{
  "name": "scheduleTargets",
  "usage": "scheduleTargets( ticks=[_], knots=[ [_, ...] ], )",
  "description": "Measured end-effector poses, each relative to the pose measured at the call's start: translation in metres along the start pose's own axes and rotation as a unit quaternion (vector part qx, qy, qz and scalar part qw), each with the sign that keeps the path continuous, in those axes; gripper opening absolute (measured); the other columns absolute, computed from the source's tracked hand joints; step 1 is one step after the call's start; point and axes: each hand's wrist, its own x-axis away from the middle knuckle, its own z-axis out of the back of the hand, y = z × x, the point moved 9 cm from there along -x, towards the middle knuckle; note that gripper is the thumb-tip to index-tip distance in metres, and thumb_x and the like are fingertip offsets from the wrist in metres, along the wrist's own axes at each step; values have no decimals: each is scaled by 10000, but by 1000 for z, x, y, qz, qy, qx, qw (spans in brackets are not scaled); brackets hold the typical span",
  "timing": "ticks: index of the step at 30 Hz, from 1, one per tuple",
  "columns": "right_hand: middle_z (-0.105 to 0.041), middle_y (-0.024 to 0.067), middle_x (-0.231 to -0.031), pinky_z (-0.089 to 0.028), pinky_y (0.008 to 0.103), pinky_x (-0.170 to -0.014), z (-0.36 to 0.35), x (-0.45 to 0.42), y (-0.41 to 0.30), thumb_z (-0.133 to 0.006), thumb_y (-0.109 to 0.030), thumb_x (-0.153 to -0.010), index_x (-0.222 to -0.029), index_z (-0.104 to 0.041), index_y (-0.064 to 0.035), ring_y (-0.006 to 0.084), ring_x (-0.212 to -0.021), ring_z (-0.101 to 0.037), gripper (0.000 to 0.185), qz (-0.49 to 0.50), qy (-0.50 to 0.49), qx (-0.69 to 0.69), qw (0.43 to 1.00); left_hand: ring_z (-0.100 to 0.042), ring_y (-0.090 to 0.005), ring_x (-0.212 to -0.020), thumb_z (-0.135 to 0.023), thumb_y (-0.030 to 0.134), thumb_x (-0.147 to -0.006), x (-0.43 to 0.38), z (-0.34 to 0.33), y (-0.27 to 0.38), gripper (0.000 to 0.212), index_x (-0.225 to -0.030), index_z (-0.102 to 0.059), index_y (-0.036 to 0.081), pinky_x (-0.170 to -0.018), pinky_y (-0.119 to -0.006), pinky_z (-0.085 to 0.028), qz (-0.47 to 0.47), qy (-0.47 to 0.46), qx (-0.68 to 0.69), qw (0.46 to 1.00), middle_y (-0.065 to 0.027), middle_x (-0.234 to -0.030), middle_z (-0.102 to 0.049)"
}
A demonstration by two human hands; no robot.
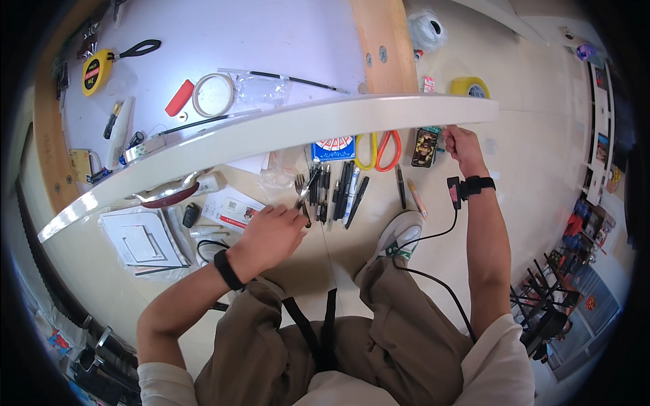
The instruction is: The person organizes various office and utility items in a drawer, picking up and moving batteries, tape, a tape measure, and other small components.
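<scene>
My left hand (271,236) is over the tiled floor, its fingertips on a pen (306,192) with a clear barrel. A fork (299,181) lies beside that pen, partly hidden by the hand. Several pens and markers (337,195) lie in a rough row to the right. My right hand (463,148) is curled near the right end of the white drawer front (315,119), next to a dark patterned box (425,147). Whether its fingers pinch something small cannot be made out. Yellow-handled and red-handled scissors (388,151) lie between the hands, partly under the drawer front.
The open drawer (304,35) holds a yellow tape measure (97,72), a tape roll (213,95) and a red object (179,98). On the floor are yellow tape (469,87), white twine (426,30), a car key (191,215), bagged papers (144,238) and a blue card box (332,148).
</scene>
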Motion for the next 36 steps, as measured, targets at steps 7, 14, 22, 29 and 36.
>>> scheduleTargets(
  ticks=[7, 14, 22, 29, 36],
  knots=[
    [-507, 13, -565, -342, 279, -443, 35, 2, 0, -636, -457, -1010, -697, -629, -14, 109, -466, -455, 542, 23, 88, 94, 991, -645, -267, -930, -685, 186, -879, 107, -5, -21, 156, -1009, -658, 104, -809, -412, -521, -30, -116, 10, 993, -49, -934, -639],
    [-642, 75, -830, -487, 281, -655, 6, 167, -145, -568, -40, -1011, -1198, -622, 1, 143, -726, -596, 199, 312, 61, 213, 924, -655, -284, -910, -653, 137, -906, 137, 155, 19, 173, -1063, -669, 66, -828, -414, -517, 243, 29, 207, 947, -102, -968, -699],
    [-661, 155, -1227, -402, 533, -1074, -20, 466, -189, -689, -356, -916, -1198, -665, -79, 419, -1193, -567, 396, 364, -283, 140, 876, -588, -263, -1043, -751, 276, -824, 162, 237, 173, 509, -1307, -650, 150, -924, -409, -490, 74, 65, 94, 991, -39, -1212, -622],
    [-600, 116, -1010, -411, 498, -825, 24, 493, -158, -666, -247, -804, -991, -591, -94, 336, -929, -590, 253, 398, -82, 357, 841, -583, -257, -1079, -742, 282, -787, 180, 240, 196, 459, -1234, -698, 190, -968, -427, -470, 80, 32, 61, 994, -41, -1166, -612],
    [-563, 144, -1088, -398, 531, -898, 26, 493, -144, -686, -166, -786, -1023, -566, -74, 374, -1027, -541, 281, 329, -179, 379, 846, -576, -300, -1216, -668, 200, -775, 194, 233, 210, 355, -1114, -666, 97, -1036, -464, -455, 87, -23, 111, 990, -84, -1210, -626]
  ],
)
